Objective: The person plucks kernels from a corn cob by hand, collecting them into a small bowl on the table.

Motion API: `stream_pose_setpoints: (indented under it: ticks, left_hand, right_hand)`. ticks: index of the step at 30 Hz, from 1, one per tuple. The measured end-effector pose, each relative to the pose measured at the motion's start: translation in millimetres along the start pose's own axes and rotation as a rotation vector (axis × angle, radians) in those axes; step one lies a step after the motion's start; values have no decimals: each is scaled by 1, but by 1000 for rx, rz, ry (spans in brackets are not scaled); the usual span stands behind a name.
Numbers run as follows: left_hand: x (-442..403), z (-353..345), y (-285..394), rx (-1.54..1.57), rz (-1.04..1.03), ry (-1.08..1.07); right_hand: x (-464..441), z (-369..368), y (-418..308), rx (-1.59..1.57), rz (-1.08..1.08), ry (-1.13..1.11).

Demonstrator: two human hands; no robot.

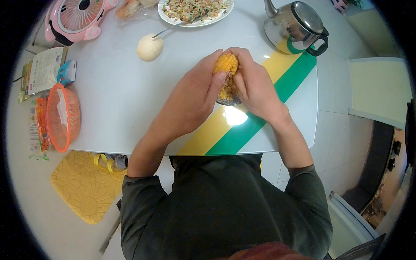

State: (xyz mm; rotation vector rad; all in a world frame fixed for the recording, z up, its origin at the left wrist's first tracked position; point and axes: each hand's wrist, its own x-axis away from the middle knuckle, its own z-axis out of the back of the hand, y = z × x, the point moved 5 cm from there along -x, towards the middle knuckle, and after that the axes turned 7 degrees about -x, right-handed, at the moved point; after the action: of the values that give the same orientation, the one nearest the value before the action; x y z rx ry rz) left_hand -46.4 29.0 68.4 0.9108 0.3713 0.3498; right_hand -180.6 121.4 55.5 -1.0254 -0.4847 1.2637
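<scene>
An upright ear of yellow corn (226,63) is held between both hands, its kernels whole near the top and partly stripped lower down. My left hand (197,91) wraps round its left side, the thumb pressed on the cob. On the right side, the fingers of my right hand (255,84) curl against the corn. Beneath the hands, a small dish (229,102) holds loose kernels; the hands hide most of it. A pale round bun (150,47) lies on the white table (117,95), up and left of my hands.
A plate (208,21) of diced food with a spoon stands at the back. A metal kettle (294,28) is at the back right, a pink fan (78,19) at the back left. An orange basket (63,117) and food packets (44,69) line the left edge.
</scene>
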Motion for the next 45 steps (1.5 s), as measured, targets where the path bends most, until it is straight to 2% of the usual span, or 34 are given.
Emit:
stream_pose_setpoints:
  ticks: [12,19,22,33,37,45]
  left_hand:
    - [-1,8,0,46,95,-30]
    - [0,7,3,39,91,-22]
    - [2,1,0,-52,-20,55]
    - [2,-1,10,-119,7,1]
    - [2,-1,7,-132,-47,52]
    - [2,6,2,14,14,14]
  right_hand:
    - [-1,1,-3,-260,35,-18]
    - [-3,-1,-2,-182,1,5]
    - [-2,-1,-4,-137,-25,10]
    - [-1,-4,-10,-19,-65,21]
    - [-1,-3,-8,-19,-55,17]
    - [-1,1,-3,-136,-24,-23]
